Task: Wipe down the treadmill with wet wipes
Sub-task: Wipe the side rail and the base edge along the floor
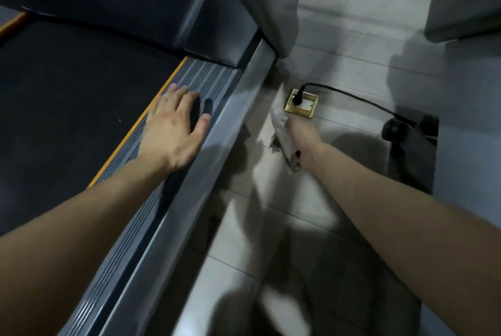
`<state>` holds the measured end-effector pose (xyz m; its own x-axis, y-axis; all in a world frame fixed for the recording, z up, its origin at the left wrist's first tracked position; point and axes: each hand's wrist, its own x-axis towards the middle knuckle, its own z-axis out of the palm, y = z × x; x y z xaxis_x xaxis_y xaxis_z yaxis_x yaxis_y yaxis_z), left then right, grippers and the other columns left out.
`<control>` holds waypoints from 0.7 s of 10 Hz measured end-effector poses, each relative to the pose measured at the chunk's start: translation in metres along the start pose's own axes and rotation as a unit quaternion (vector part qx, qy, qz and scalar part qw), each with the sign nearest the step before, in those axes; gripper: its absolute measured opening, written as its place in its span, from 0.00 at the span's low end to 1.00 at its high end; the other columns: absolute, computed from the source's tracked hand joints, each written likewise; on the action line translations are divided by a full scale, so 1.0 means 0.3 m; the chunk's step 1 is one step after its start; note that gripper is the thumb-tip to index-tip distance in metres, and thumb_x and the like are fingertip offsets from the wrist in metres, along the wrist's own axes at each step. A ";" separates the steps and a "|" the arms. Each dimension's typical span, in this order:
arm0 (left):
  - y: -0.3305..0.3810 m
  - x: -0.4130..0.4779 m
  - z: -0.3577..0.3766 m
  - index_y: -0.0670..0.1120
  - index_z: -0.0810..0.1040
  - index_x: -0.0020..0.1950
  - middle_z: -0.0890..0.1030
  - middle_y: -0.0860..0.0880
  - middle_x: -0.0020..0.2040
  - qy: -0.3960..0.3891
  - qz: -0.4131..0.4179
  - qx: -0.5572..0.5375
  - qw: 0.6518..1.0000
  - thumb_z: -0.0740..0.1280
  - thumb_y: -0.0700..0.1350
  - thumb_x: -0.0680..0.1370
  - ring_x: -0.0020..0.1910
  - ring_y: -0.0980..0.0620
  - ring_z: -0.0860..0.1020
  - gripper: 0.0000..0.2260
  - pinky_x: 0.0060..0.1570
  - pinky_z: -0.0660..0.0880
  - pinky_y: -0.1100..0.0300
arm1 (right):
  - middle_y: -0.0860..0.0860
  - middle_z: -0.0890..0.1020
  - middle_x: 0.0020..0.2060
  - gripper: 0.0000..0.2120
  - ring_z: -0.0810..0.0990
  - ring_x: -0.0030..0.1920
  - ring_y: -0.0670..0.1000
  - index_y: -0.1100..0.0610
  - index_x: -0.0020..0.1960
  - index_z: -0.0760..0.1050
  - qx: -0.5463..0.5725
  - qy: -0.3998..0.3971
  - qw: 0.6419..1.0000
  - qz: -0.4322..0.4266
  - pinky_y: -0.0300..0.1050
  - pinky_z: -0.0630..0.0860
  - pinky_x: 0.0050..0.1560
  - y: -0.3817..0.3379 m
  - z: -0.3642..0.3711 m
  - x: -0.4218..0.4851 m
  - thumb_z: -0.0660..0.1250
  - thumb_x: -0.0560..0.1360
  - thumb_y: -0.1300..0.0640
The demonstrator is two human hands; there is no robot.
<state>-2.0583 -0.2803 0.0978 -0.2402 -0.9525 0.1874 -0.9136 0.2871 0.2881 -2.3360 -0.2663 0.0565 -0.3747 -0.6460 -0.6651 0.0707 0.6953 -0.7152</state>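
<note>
The treadmill fills the left: a black belt (pixel 67 97), a ribbed grey side rail (pixel 151 181) with an orange stripe, and a silver outer edge (pixel 217 143). My left hand (pixel 176 124) rests flat with straight fingers on the ribbed rail. My right hand (pixel 301 140) is down beside the treadmill's outer side, over the floor, and grips a crumpled, dirty white wet wipe (pixel 282 132). The hand is blurred and its fingers are mostly hidden behind the wipe.
A brass floor socket (pixel 305 106) with a black plug and cable (pixel 360 99) sits on the tiled floor just beyond my right hand. A grey upright (pixel 271 5) of the treadmill rises at top centre. Another grey machine (pixel 469 118) stands on the right.
</note>
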 end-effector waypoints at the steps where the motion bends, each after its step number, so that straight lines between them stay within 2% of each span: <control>1: 0.032 0.143 0.023 0.49 0.67 0.81 0.64 0.43 0.83 -0.027 0.024 0.033 0.999 0.51 0.62 0.82 0.85 0.45 0.54 0.31 0.83 0.52 0.42 | 0.57 0.82 0.39 0.06 0.80 0.34 0.55 0.60 0.52 0.80 -0.009 -0.008 1.000 -0.003 0.40 0.74 0.28 0.007 -0.006 0.041 0.70 0.80 0.57; 2: 0.037 0.204 0.093 0.52 0.60 0.85 0.59 0.45 0.86 -0.063 0.051 0.096 0.992 0.48 0.65 0.82 0.86 0.47 0.51 0.34 0.83 0.48 0.44 | 0.54 0.84 0.49 0.07 0.82 0.47 0.54 0.57 0.51 0.79 -0.052 -0.021 0.998 -0.022 0.51 0.83 0.51 0.021 0.017 0.111 0.75 0.75 0.62; 3: 0.023 0.194 0.146 0.53 0.55 0.86 0.55 0.48 0.87 -0.052 0.053 0.093 0.993 0.50 0.64 0.83 0.86 0.48 0.50 0.33 0.84 0.48 0.46 | 0.56 0.85 0.53 0.19 0.84 0.55 0.58 0.60 0.57 0.81 -0.006 -0.009 1.000 -0.007 0.58 0.82 0.62 0.025 0.053 0.184 0.81 0.68 0.66; 4: 0.019 0.187 0.148 0.54 0.56 0.86 0.56 0.50 0.86 -0.042 0.050 0.071 0.995 0.50 0.62 0.85 0.86 0.51 0.50 0.30 0.84 0.49 0.46 | 0.58 0.85 0.60 0.26 0.84 0.60 0.61 0.60 0.67 0.80 -0.006 -0.035 0.999 0.015 0.54 0.82 0.61 0.012 0.082 0.257 0.80 0.70 0.66; 5: 0.030 0.189 0.133 0.54 0.57 0.86 0.56 0.51 0.86 -0.039 0.050 0.056 0.996 0.47 0.60 0.86 0.86 0.54 0.49 0.28 0.83 0.50 0.46 | 0.58 0.85 0.59 0.16 0.84 0.61 0.59 0.61 0.64 0.82 -0.001 0.004 1.000 -0.029 0.45 0.80 0.50 -0.081 0.104 0.371 0.74 0.77 0.62; 6: 0.030 0.189 0.125 0.55 0.61 0.85 0.59 0.53 0.86 -0.036 0.048 0.026 0.998 0.47 0.57 0.87 0.85 0.55 0.52 0.26 0.83 0.51 0.46 | 0.51 0.86 0.51 0.10 0.85 0.57 0.55 0.52 0.59 0.84 0.048 0.111 0.986 -0.111 0.39 0.73 0.46 -0.231 0.184 0.455 0.71 0.79 0.60; 7: 0.019 0.195 0.124 0.57 0.64 0.84 0.61 0.55 0.85 -0.025 0.037 -0.002 0.999 0.49 0.54 0.87 0.85 0.57 0.53 0.24 0.83 0.52 0.45 | 0.50 0.84 0.58 0.17 0.82 0.56 0.50 0.51 0.66 0.82 0.103 0.124 0.968 -0.191 0.26 0.71 0.44 -0.267 0.293 0.474 0.70 0.79 0.61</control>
<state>-2.0898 -0.3381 0.0753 -0.3229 -0.9326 0.1612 -0.8917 0.3569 0.2785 -2.3137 -0.4416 0.0005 -0.6189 -0.7305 -0.2888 0.0554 0.3261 -0.9437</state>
